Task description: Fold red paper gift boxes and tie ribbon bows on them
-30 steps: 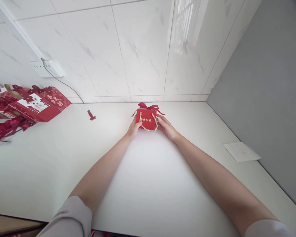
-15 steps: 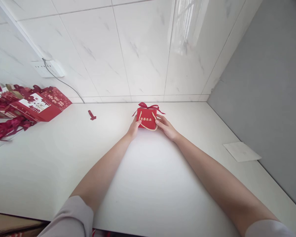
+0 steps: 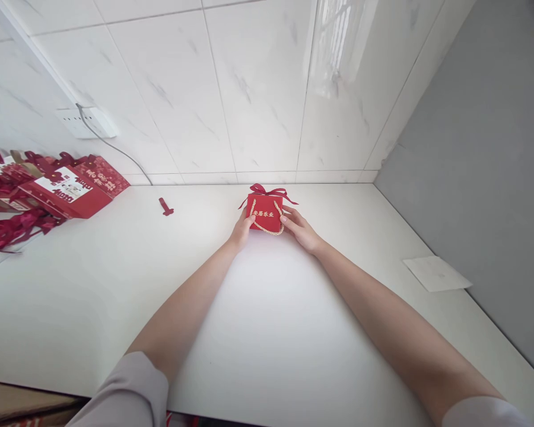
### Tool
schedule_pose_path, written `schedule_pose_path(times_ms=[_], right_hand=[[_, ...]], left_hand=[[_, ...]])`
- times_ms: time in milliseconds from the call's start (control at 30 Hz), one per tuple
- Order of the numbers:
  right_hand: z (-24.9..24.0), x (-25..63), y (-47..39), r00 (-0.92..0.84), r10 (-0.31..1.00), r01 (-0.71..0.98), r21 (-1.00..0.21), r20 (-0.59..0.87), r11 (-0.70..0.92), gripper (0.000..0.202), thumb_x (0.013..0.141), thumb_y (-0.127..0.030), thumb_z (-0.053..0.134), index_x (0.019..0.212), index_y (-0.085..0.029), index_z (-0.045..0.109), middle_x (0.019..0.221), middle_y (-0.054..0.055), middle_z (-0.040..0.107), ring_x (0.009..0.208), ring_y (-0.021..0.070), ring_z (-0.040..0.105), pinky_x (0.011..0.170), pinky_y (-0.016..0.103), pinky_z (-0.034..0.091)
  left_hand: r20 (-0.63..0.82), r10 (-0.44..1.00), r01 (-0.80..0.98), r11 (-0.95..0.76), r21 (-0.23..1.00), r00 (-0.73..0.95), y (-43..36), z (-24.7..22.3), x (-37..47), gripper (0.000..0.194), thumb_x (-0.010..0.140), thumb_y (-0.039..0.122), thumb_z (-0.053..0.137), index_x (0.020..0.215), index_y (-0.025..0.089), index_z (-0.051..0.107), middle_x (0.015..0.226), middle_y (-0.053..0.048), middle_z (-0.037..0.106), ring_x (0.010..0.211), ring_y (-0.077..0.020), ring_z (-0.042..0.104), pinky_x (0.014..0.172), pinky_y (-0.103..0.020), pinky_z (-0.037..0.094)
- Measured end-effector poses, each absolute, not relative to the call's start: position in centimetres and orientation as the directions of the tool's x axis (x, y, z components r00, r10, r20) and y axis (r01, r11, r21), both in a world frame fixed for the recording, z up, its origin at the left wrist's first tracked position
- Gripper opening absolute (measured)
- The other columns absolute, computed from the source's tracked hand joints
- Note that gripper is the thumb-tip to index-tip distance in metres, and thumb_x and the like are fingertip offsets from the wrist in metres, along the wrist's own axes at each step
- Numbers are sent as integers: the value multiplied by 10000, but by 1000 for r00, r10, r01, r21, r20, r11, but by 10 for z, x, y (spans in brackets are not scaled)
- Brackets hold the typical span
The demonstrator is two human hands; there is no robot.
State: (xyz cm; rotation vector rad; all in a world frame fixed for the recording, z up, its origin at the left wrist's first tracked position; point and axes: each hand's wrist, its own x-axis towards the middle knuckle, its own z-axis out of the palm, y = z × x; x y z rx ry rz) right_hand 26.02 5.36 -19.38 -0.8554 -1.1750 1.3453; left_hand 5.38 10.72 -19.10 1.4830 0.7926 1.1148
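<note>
A small red gift box (image 3: 265, 207) with gold characters stands on the white table near the wall. A dark red ribbon bow (image 3: 268, 191) sits on its top, and a twisted gold rope handle (image 3: 269, 231) hangs down its front. My left hand (image 3: 241, 230) grips the box's left side, thumb on the front face. On the right side my right hand (image 3: 301, 229) holds it the same way, thumb at the front edge. The other fingers of both hands are partly hidden beside and behind the box.
Several red boxes (image 3: 86, 198) and dark red ribbons (image 3: 20, 228) lie at the far left. A small red piece (image 3: 165, 206) rests left of the hands. At the right edge is a white sheet (image 3: 436, 273). A cable (image 3: 115, 147) hangs from a wall socket (image 3: 86, 123).
</note>
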Motion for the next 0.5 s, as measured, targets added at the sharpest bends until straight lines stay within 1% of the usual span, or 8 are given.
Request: schedule_pose_path(times_ms=[200, 267, 333, 367, 433, 500], right_hand=[[-193, 261, 53, -143, 981, -273, -958, 131, 88, 586, 831, -485, 702, 1337, -291, 482, 1391, 71, 562, 1309, 252, 519, 1114, 471, 414], [-193, 261, 54, -142, 980, -285, -954, 136, 91, 552, 847, -513, 668, 1318, -287, 492, 1372, 65, 574, 1278, 240, 545, 1096, 453, 433], [-194, 261, 54, -133, 982, -296, -951, 138, 93, 522, 876, -555, 600, 1305, -279, 493, 1334, 67, 596, 1215, 231, 591, 1057, 442, 468], [-194, 261, 55, -126, 983, -298, -950, 136, 93, 520, 884, -568, 576, 1305, -277, 486, 1313, 71, 608, 1174, 229, 616, 1027, 440, 489], [-194, 259, 54, -115, 984, -295, -951, 137, 98, 532, 874, -564, 590, 1307, -276, 477, 1278, 74, 627, 1098, 232, 651, 961, 432, 528], [-192, 258, 53, -123, 981, -283, -953, 148, 108, 539, 849, -547, 634, 1292, -270, 502, 1259, 75, 642, 1056, 242, 663, 914, 420, 548]], left_hand=[[177, 937, -88, -157, 984, 301, 102, -186, 55, 514, 869, 369, 531, 1360, 219, 507, 1359, -59, 602, 1285, -303, 519, 1105, -457, 386], [159, 950, -102, -136, 985, 269, 101, -184, 57, 482, 881, 375, 495, 1331, 204, 524, 1321, -66, 627, 1256, -295, 544, 1093, -451, 403], [141, 963, -123, -115, 986, 229, 101, -182, 58, 471, 911, 405, 413, 1317, 190, 518, 1309, -78, 631, 1235, -285, 562, 1069, -447, 433], [128, 969, -132, -101, 986, 211, 102, -181, 58, 480, 926, 426, 366, 1315, 186, 509, 1307, -87, 630, 1219, -284, 575, 1043, -453, 457], [92, 975, -137, -65, 988, 201, 103, -179, 58, 500, 937, 474, 320, 1306, 188, 501, 1289, -108, 636, 1161, -295, 611, 960, -479, 512], [55, 974, -125, -28, 992, 220, 103, -179, 55, 493, 924, 521, 372, 1271, 204, 519, 1248, -117, 655, 1089, -304, 646, 869, -489, 552]])
